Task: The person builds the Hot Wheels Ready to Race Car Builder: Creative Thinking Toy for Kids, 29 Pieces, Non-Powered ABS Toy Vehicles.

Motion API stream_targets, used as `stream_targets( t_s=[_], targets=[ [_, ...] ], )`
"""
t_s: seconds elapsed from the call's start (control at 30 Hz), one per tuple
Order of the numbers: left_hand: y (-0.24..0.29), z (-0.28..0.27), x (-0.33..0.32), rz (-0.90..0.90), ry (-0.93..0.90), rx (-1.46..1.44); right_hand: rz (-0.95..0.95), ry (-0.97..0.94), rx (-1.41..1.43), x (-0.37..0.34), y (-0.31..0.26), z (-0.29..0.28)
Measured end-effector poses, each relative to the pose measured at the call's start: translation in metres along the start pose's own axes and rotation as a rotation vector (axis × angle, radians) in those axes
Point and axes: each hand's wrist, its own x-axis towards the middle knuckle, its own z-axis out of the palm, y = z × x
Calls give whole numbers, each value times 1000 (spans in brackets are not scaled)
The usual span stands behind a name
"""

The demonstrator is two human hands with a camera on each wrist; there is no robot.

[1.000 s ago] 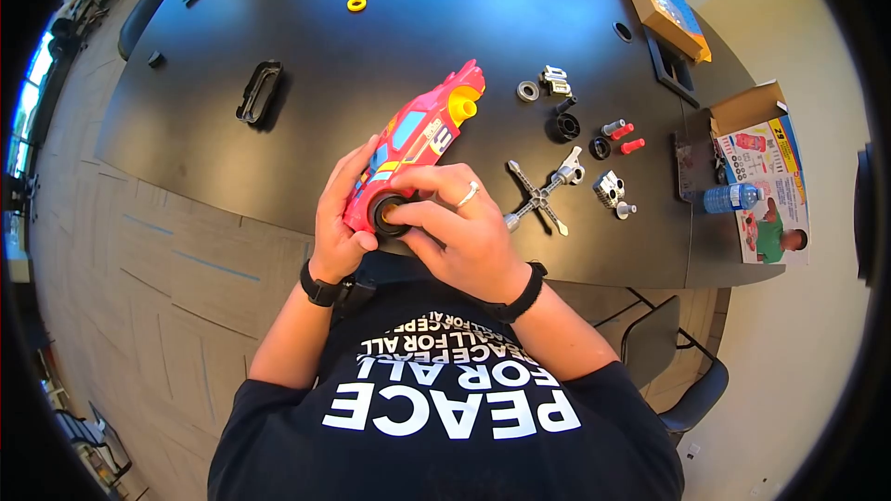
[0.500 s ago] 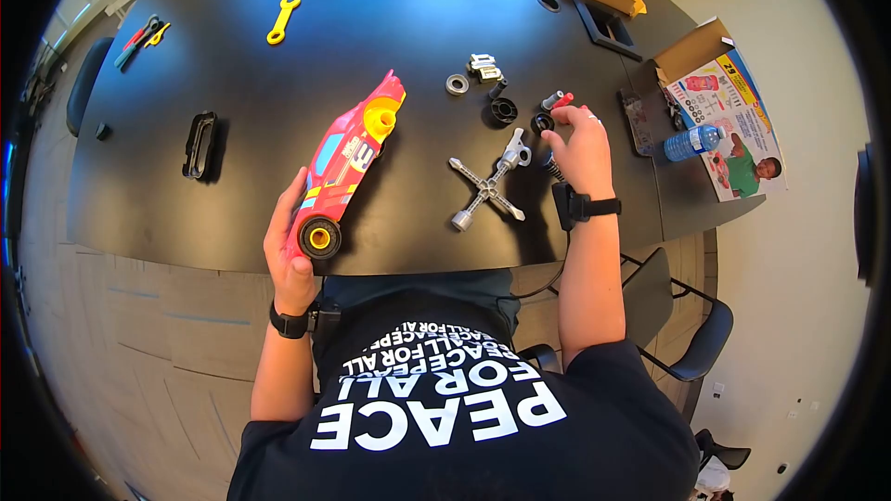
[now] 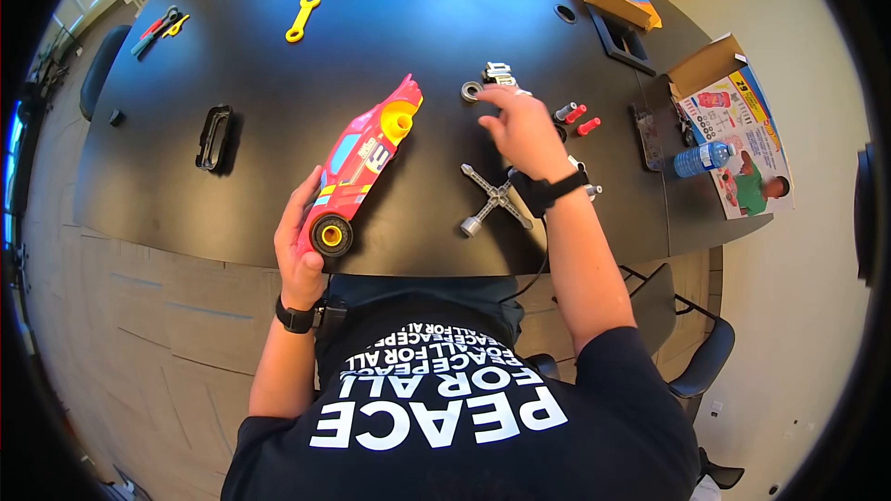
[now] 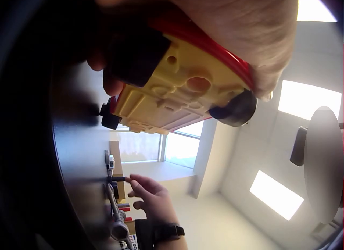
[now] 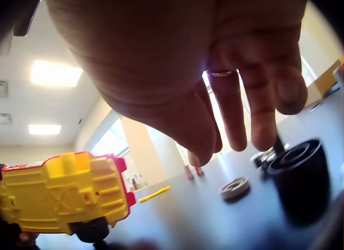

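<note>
My left hand [image 3: 302,246] grips a red toy race car [image 3: 357,153] by its near end, tilted above the table's front edge. A black wheel [image 3: 331,236] with a yellow hub sits at that end; at the far end a yellow hub [image 3: 399,123] shows bare. The car's pale yellow underside [image 4: 172,99] faces the left wrist camera. Over the loose parts reaches my right hand [image 3: 527,134], thumb and index finger apart. Its fingertips come right at a dark upright bolt [image 4: 119,179] in the left wrist view. Nearby lie a grey ring [image 5: 235,189] and a black wheel [image 5: 301,180].
A grey cross-shaped wrench [image 3: 497,198] lies before my right hand. Red and grey bolts [image 3: 575,113] stand beside it. Farther off are a yellow wrench [image 3: 303,19] and a black oblong frame [image 3: 214,139]. A water bottle [image 3: 703,160] and printed box [image 3: 742,139] stand right.
My right hand left the car's near wheel, went right to the bolts, then came back left toward the grey ring. My left hand keeps hold of the car.
</note>
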Motion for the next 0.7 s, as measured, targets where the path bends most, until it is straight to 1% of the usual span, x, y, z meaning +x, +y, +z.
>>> stream_targets(
  t_s=[0.03,0.07,0.1,0.2,0.23,0.3,0.37,0.47,0.53,0.57,0.63,0.67,0.7],
  targets=[
    [-1,0,0,1,0,4,-70,-2,1,5,-1,12],
    [-2,0,0,2,-6,-7,-35,-36,-101,5,-1,18],
    [-3,-1,0,2,-8,-17,-43,-38,-97,8,1,21],
    [-3,-1,-1,20,6,9,-79,-127,-140,17,3,33],
    [-1,-3,-2,10,-21,9,-68,-121,-141,18,-1,31],
    [2,-2,0,48,-24,26,-45,-128,-171,19,-16,25],
    [1,-4,-2,18,-21,22,-32,-226,-202,24,-14,25],
    [-1,-2,0,85,-45,-31,-37,-212,-186,24,-21,24],
    [-3,-5,0,86,-59,-30,-10,-92,-131,26,-24,19],
    [-4,-6,0,90,-72,-28,-11,-96,-134,24,-32,13],
    [-3,-5,1,90,-66,-38,165,-29,460,13,-55,-5],
    [-2,-4,0,91,-67,-43,159,-100,711,6,-63,-12],
    [-3,-4,0,89,-63,-46,159,-149,892,-2,-82,-20]
  ],
)
